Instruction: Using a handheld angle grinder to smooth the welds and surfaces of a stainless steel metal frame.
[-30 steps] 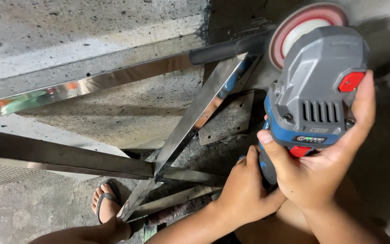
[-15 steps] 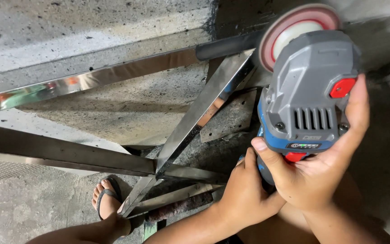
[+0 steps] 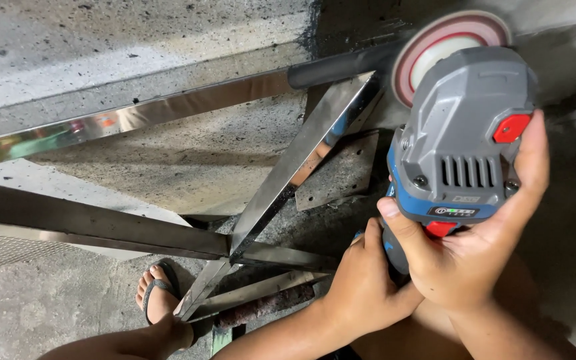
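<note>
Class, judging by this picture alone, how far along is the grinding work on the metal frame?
Done: the diagonal bar and long rail already shine. In hand: the right hand and left hand hold the angle grinder, its disc by the upper joint. Left: the rusty rod looks untouched.

Grey-blue angle grinder (image 3: 465,143), upright, red-white disc seemingly against steel tube (image 3: 301,167)

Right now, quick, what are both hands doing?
Left hand: closed around the angle grinder's handle, low down.
Right hand: closed around the grinder's grey and blue body.
</note>
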